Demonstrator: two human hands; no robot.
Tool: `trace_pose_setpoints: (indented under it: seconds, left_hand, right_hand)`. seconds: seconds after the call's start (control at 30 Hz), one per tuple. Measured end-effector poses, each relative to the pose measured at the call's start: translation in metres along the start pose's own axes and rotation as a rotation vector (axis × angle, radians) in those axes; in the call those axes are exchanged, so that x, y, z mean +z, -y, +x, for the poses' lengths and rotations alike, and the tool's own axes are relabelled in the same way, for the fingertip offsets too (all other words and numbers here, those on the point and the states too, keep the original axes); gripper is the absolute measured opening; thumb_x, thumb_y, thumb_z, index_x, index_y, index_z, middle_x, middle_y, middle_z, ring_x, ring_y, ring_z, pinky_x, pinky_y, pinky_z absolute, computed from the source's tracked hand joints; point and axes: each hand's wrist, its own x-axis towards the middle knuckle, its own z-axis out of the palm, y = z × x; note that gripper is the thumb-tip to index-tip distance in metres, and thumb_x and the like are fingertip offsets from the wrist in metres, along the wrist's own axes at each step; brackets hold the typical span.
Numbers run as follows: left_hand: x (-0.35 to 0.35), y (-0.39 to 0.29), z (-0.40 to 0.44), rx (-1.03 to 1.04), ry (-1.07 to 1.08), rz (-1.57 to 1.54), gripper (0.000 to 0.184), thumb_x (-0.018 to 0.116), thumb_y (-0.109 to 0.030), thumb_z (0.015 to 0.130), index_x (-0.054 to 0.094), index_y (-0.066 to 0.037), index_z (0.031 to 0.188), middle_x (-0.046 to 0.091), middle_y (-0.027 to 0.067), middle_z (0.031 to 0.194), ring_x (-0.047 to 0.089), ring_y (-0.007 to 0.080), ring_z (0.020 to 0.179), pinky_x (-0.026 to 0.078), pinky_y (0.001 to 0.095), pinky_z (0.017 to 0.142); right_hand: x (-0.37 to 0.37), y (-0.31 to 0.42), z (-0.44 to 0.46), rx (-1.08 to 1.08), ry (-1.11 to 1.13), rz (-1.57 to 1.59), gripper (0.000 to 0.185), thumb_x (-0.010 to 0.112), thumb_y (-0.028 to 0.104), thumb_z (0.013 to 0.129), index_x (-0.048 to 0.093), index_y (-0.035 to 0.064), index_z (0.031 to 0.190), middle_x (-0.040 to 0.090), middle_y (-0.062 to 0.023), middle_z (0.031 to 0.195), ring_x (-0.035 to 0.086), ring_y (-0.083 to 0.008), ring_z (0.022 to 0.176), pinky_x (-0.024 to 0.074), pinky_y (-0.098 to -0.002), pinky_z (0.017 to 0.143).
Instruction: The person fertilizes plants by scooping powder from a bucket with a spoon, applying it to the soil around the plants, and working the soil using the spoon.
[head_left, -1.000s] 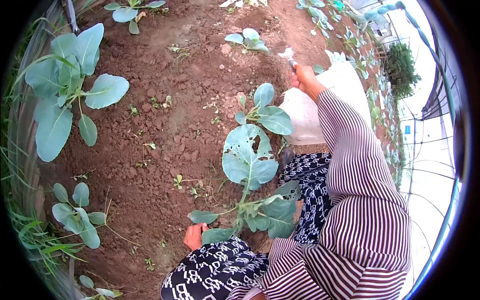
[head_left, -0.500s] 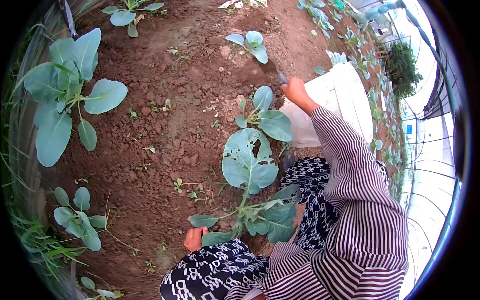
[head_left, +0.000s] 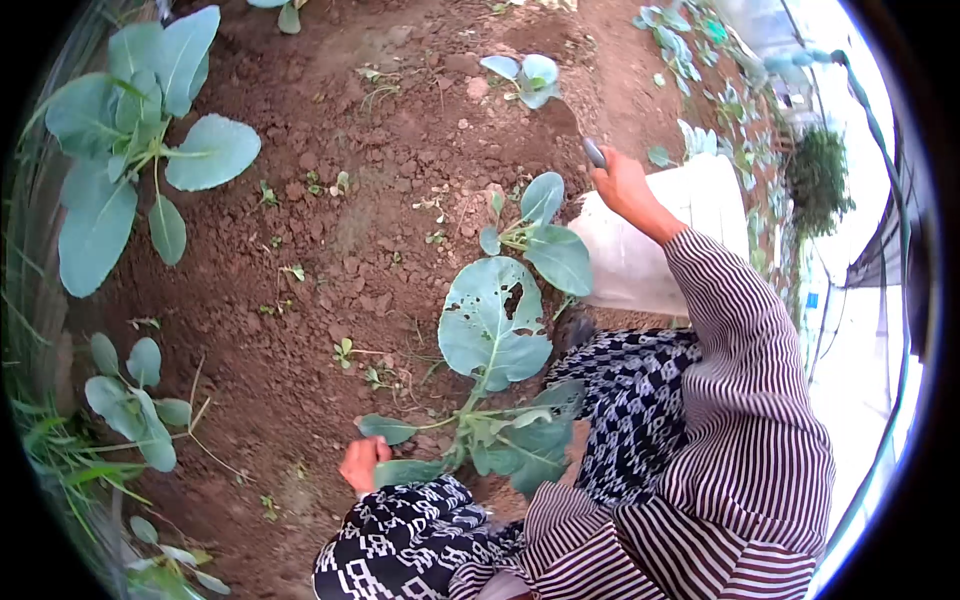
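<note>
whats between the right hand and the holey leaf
Head view: a small plant and the white container's edge lie between the right hand and holed leaf.

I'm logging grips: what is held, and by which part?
The right hand grips a grey-handled hand tool by its handle; whether the left hand holds anything is unclear.

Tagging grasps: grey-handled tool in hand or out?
In hand: the right hand is closed around the grey handle, part of which sticks out. Cannot tell whether its far end enters the soil.
</note>
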Motion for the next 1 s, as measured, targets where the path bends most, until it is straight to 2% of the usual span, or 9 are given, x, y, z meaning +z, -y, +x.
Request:
trace_pose_setpoints:
  seconds: [0.17, 0.27, 0.4, 0.47, 0.53, 0.57, 0.7, 0.8, 1.0]
  left_hand:
    - [0.006, -0.003, 0.008, 0.052, 0.039, 0.130, 0.010, 0.062, -0.011, 0.082, 0.057, -0.007, 0.075, 0.052, 0.0120, 0.065, 0.053, 0.0294, 0.053, 0.043, 0.0408, 0.048]
    - [0.001, -0.011, 0.010, 0.022, 0.057, 0.163, 0.009, 0.060, -0.010, 0.084, 0.055, -0.007, 0.077, 0.052, 0.0119, 0.067, 0.053, 0.0292, 0.054, 0.043, 0.0414, 0.049]
    - [-0.010, -0.031, 0.031, -0.281, 0.212, -0.070, 0.006, 0.058, -0.012, 0.086, 0.058, -0.007, 0.081, 0.054, 0.0063, 0.068, 0.055, 0.0193, 0.057, 0.046, 0.0347, 0.055]
    - [-0.022, 0.001, 0.018, -0.479, 0.275, -0.312, 0.007, 0.057, -0.012, 0.086, 0.061, -0.007, 0.088, 0.057, -0.0006, 0.070, 0.056, 0.0096, 0.066, 0.047, 0.0271, 0.061]
    - [-0.052, -0.009, 0.025, -0.735, 0.279, -0.776, 0.009, 0.056, -0.010, 0.084, 0.064, -0.008, 0.088, 0.064, 0.0005, 0.076, 0.059, 0.0098, 0.068, 0.048, 0.0263, 0.062]
    - [-0.065, -0.015, 0.030, -0.696, 0.268, -0.414, 0.010, 0.056, -0.010, 0.083, 0.065, -0.008, 0.087, 0.066, 0.0017, 0.076, 0.060, 0.0102, 0.066, 0.049, 0.0262, 0.061]
    - [-0.148, -0.117, 0.030, -0.739, 0.326, -0.200, 0.015, 0.056, -0.011, 0.083, 0.066, -0.005, 0.092, 0.065, 0.0025, 0.073, 0.059, 0.0103, 0.056, 0.050, 0.0259, 0.051]
    - [-0.164, -0.177, 0.021, -0.717, 0.416, -0.104, 0.014, 0.054, -0.008, 0.084, 0.066, -0.005, 0.089, 0.064, 0.0023, 0.073, 0.060, 0.0090, 0.058, 0.050, 0.0241, 0.049]
    - [-0.112, -0.388, 0.067, -0.570, 0.630, -0.448, 0.013, 0.066, -0.010, 0.084, 0.066, -0.005, 0.096, 0.066, 0.0016, 0.083, 0.062, 0.0081, 0.068, 0.051, 0.0218, 0.059]
  right_hand:
    - [-0.028, 0.027, -0.012, -0.098, 0.194, 0.217, 0.040, 0.055, 0.019, 0.086, 0.055, -0.0029, 0.119, 0.064, -0.0250, 0.085, 0.063, -0.0393, 0.084, 0.0488, -0.0430, 0.077]
    - [-0.007, 0.014, -0.016, -0.389, 0.041, 0.271, 0.041, 0.055, 0.017, 0.086, 0.052, -0.0016, 0.122, 0.064, -0.0245, 0.082, 0.063, -0.0400, 0.082, 0.0489, -0.0447, 0.075]
    - [-0.023, 0.008, 0.014, -0.253, 0.522, -0.148, 0.044, 0.054, 0.011, 0.085, 0.049, 0.0018, 0.127, 0.060, -0.0260, 0.106, 0.060, -0.0402, 0.097, 0.0484, -0.0443, 0.083]
    - [-0.042, -0.013, 0.022, -0.442, 0.371, 0.002, 0.043, 0.053, 0.011, 0.085, 0.049, 0.0031, 0.127, 0.061, -0.0250, 0.107, 0.059, -0.0413, 0.098, 0.0476, -0.0451, 0.084]
    - [-0.109, 0.004, 0.006, -0.456, 0.156, 0.145, 0.041, 0.054, 0.014, 0.086, 0.050, 0.0041, 0.126, 0.062, -0.0249, 0.101, 0.059, -0.0416, 0.096, 0.0479, -0.0447, 0.084]
    - [-0.127, -0.004, 0.007, -0.566, 0.021, 0.204, 0.038, 0.054, 0.021, 0.087, 0.051, 0.0031, 0.121, 0.063, -0.0229, 0.083, 0.061, -0.0419, 0.082, 0.0476, -0.0486, 0.076]
    - [-0.242, -0.035, -0.007, -0.197, 0.228, 0.130, 0.036, 0.054, 0.024, 0.087, 0.057, 0.0015, 0.115, 0.064, -0.0225, 0.086, 0.062, -0.0396, 0.083, 0.0466, -0.0465, 0.076]
    - [-0.298, -0.080, -0.028, 0.087, 0.052, 0.262, 0.034, 0.056, 0.027, 0.086, 0.061, 0.0008, 0.106, 0.064, -0.0206, 0.082, 0.063, -0.0362, 0.081, 0.0468, -0.0439, 0.073]
    - [-0.351, -0.219, -0.076, 0.559, -0.013, 0.731, 0.026, 0.059, 0.028, 0.088, 0.062, 0.0036, 0.098, 0.052, 0.0010, 0.065, 0.045, -0.0074, 0.048, 0.0346, -0.0258, 0.044]
